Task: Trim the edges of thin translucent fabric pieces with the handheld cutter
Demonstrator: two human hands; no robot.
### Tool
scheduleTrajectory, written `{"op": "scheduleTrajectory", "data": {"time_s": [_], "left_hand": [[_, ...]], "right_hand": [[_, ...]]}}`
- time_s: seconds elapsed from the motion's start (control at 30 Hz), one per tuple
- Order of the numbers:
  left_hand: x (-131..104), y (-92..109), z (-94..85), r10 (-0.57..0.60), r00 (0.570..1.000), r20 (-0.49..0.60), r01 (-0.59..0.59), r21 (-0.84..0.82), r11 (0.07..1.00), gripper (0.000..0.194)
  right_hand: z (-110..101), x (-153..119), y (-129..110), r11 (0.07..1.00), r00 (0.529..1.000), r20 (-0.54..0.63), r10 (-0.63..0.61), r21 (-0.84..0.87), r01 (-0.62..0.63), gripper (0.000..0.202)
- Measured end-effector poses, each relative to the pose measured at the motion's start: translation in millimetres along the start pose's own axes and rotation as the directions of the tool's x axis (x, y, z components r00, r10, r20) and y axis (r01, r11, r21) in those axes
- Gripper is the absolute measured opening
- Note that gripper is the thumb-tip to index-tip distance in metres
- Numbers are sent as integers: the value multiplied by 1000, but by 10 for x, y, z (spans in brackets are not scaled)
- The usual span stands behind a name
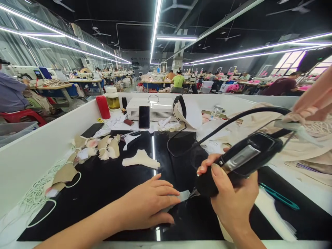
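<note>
My right hand (233, 204) is wrapped round a black corded hand tool (212, 183) with a silver panel on its side. Its narrow metal tip (194, 193) meets the edge of a small pale, translucent piece (184, 195) on the glossy black board (109, 207). My left hand (153, 202) lies flat with fingers stretched over that piece, pressing part of it down; the covered part is hidden. Just beyond sits a stack of cream cut fabric pieces (141, 159). Right of my right hand are more white cut pieces (275, 214) and green-handled tweezers (280, 196).
The tool's black cable (233, 119) arches to the upper right. Tied beige bundles (103, 147) and pale cord loops (38, 193) lie left. A phone (144, 117) leans on a white vented box (135, 108). A red thread cone (103, 107) stands beside. People work at machines beyond.
</note>
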State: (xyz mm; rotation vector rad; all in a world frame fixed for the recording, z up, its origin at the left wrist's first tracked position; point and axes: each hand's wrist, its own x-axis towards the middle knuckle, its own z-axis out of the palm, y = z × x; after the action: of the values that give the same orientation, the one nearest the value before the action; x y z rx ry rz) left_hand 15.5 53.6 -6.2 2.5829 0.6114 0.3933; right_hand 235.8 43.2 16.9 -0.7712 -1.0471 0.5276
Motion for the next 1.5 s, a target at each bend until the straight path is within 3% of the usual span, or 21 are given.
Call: {"op": "scheduleTrajectory", "data": {"time_s": [0.23,0.47,0.9,1.2,1.5], "left_hand": [[326,-153,123,64,998,22,-66,81,995,53],[282,-173,175,25,998,54,-29,78,997,61],[287,-155,181,2,999,48,-6,63,998,58],[287,-162,184,19,1000,25,-21,72,997,55],[289,-163,186,15,999,32,-16,43,999,56]], "right_hand": [[-10,-11,8,1000,1000,-5,3,4,-3,31],[10,-20,17,999,1000,19,8,35,-9,30],[33,-34,49,1000,999,33,-14,-9,14,27],[47,-79,7,996,998,55,40,79,-44,36],[77,-100,16,998,998,56,31,45,-33,27]]}}
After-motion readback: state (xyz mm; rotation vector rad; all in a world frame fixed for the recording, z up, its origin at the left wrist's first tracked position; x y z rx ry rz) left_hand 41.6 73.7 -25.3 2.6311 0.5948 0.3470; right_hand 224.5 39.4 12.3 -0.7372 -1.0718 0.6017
